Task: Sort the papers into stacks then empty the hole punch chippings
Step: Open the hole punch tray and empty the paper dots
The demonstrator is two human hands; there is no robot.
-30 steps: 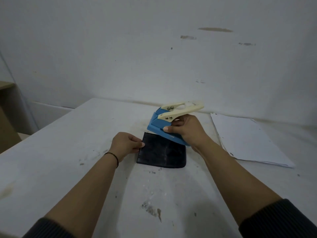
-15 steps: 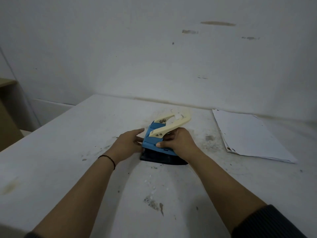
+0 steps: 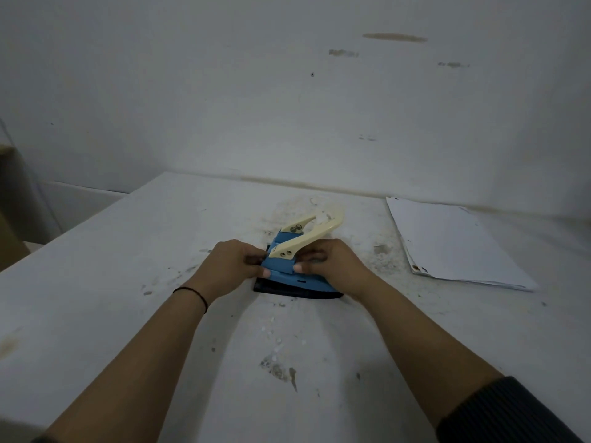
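Note:
A blue hole punch [image 3: 284,266] with a cream lever [image 3: 315,228] sits on its black base tray [image 3: 297,290] in the middle of the white table [image 3: 128,266]. My left hand [image 3: 228,265] grips the punch's left side, fingers curled round its edge. My right hand [image 3: 332,266] grips the right side, thumb pressed on the blue body. A stack of white papers [image 3: 454,247] lies to the right. Small white chippings [image 3: 273,338] are scattered on the table in front of the punch.
The table meets a stained white wall [image 3: 287,91] at the back. Its left edge drops off beside a brown piece of furniture [image 3: 9,238]. Dirt smudges [image 3: 278,370] mark the tabletop near me.
The punch was tilted up off its black tray in my right hand; it now sits down on the tray. My left hand moved from the tray's edge to the punch's left side.

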